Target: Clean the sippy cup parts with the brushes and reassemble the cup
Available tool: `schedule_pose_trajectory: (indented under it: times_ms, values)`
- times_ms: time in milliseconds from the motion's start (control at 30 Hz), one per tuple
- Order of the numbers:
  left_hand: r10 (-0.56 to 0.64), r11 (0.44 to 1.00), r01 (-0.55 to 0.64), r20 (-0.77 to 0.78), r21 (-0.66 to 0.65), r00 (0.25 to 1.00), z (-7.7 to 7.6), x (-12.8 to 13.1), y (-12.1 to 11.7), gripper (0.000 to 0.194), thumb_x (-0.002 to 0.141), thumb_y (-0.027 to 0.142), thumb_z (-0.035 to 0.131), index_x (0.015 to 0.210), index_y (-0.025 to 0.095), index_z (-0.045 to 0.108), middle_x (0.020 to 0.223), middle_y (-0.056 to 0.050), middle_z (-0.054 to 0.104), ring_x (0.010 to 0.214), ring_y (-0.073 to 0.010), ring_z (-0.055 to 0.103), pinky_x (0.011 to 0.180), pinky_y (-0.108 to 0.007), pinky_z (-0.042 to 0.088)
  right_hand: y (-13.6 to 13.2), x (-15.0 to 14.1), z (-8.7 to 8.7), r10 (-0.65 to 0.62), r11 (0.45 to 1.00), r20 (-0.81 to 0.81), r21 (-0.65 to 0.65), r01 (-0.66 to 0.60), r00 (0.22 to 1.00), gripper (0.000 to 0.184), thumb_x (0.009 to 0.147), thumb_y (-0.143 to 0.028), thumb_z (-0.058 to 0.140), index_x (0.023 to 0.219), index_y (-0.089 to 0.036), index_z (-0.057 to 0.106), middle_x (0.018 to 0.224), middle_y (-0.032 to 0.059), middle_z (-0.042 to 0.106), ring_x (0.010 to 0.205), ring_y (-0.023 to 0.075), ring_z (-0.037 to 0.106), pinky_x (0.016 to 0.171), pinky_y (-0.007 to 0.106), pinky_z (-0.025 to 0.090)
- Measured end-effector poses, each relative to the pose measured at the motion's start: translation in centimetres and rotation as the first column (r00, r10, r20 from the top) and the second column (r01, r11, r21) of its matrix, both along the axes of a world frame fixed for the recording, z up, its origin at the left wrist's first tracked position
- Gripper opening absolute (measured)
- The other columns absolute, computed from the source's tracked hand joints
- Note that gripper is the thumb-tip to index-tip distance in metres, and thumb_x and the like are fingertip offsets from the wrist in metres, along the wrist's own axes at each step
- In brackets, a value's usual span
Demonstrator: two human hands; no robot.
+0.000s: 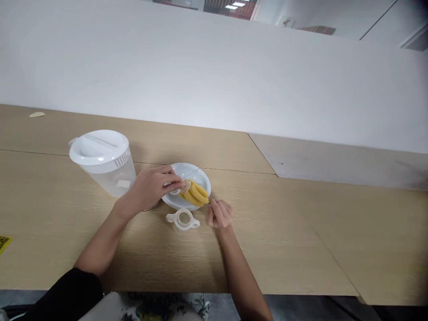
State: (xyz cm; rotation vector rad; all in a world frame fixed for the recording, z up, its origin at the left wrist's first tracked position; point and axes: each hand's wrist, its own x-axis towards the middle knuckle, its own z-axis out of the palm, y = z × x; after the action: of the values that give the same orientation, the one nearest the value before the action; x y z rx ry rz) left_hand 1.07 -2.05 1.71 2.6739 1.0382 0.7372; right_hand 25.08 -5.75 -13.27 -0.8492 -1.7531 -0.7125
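Pale wooden table (284, 240) lay beneath the fingers. One right hand (220, 214) had its fingers closed on the stem of one banana bunch (196, 194), which lay between both hands' fingertips, over one white plate (187, 170); one left hand (152, 185) pinched a small clear piece (186, 185) at the other end. Pulling hard risked tipping the plate or knocking one two-handled cup (183, 219) just below the fingers; one jug (100, 156) stood left of them
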Motion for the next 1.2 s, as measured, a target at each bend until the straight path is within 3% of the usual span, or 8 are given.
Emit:
schedule_pose_trajectory:
  times_ms: [233,433,533,667,800,1033,1200]
  values:
    - [-0.025,0.993,0.015,-0.085,-0.114,0.996,0.0,0.0,0.4,0.031,0.096,0.039,0.046,0.090,0.020,0.069,0.084,0.000,0.061,0.074,-0.0127,0.057,0.064,-0.024,0.038,-0.1,0.1,0.0,0.027,1.000,-0.002,-0.005,-0.027,1.000,0.034,0.082,-0.005,0.045,0.113,-0.007,0.057,0.061,0.0036,0.058,0.051,0.0116,0.050,0.048,0.023,0.037]
    - [-0.032,0.996,0.025,-0.081,-0.086,0.996,-0.2,0.4,0.4,0.046,0.098,0.045,0.035,0.076,0.016,0.062,0.075,-0.001,0.057,0.066,-0.0126,0.053,0.060,-0.025,0.034,-0.2,0.0,0.0,0.036,0.999,0.007,-0.002,-0.036,0.999,0.036,0.081,-0.005,0.045,0.115,-0.006,0.056,0.063,0.0042,0.059,0.052,0.0119,0.051,0.049,0.023,0.037]
    - [0.043,0.997,-0.048,-0.084,-0.068,0.996,0.1,0.5,0.5,0.050,0.099,0.044,0.031,0.068,0.015,0.058,0.068,-0.001,0.055,0.063,-0.0132,0.051,0.059,-0.026,0.033,-0.2,-0.1,0.2,0.018,1.000,0.012,-0.012,-0.017,1.000,0.033,0.082,-0.005,0.045,0.113,-0.007,0.057,0.061,0.0029,0.059,0.050,0.0111,0.051,0.049,0.023,0.037]
    - [0.250,0.961,-0.268,-0.183,-0.075,0.951,0.2,-0.4,1.5,0.047,0.099,0.042,0.031,0.077,0.016,0.063,0.077,-0.004,0.064,0.068,-0.0171,0.057,0.058,-0.028,0.032,0.0,0.1,0.1,-0.021,0.999,-0.059,-0.035,0.019,0.998,0.026,0.084,-0.006,0.045,0.106,-0.008,0.059,0.060,0.0028,0.058,0.047,0.0109,0.049,0.048,0.024,0.037]
    - [0.341,0.909,-0.402,-0.352,-0.115,0.872,-1.4,-1.6,3.3,0.043,0.098,0.040,0.030,0.087,0.016,0.065,0.088,-0.008,0.069,0.081,-0.0220,0.063,0.063,-0.028,0.037,0.3,0.4,-0.4,-0.055,0.996,-0.094,-0.068,0.048,0.994,0.026,0.085,-0.007,0.043,0.106,-0.011,0.059,0.062,0.0028,0.059,0.047,0.0116,0.050,0.048,0.024,0.039]
    - [0.300,0.864,-0.464,-0.540,-0.197,0.786,-4.8,-2.2,5.9,0.040,0.098,0.033,0.030,0.101,0.010,0.063,0.104,-0.017,0.068,0.093,-0.0255,0.064,0.075,-0.031,0.044,0.3,0.3,-0.5,-0.026,0.998,-0.073,-0.064,0.022,0.997,0.025,0.085,-0.007,0.044,0.106,-0.011,0.057,0.064,0.0037,0.062,0.049,0.0122,0.052,0.050,0.024,0.042]
    - [0.308,0.830,-0.515,-0.592,-0.215,0.744,-6.7,-2.2,7.3,0.037,0.096,0.022,0.032,0.097,0.009,0.067,0.104,-0.019,0.069,0.098,-0.0250,0.065,0.082,-0.030,0.046,0.4,0.5,-0.6,-0.036,0.998,-0.073,-0.059,0.031,0.997,0.026,0.084,-0.006,0.046,0.106,-0.012,0.058,0.064,0.0031,0.062,0.050,0.0121,0.054,0.050,0.024,0.042]
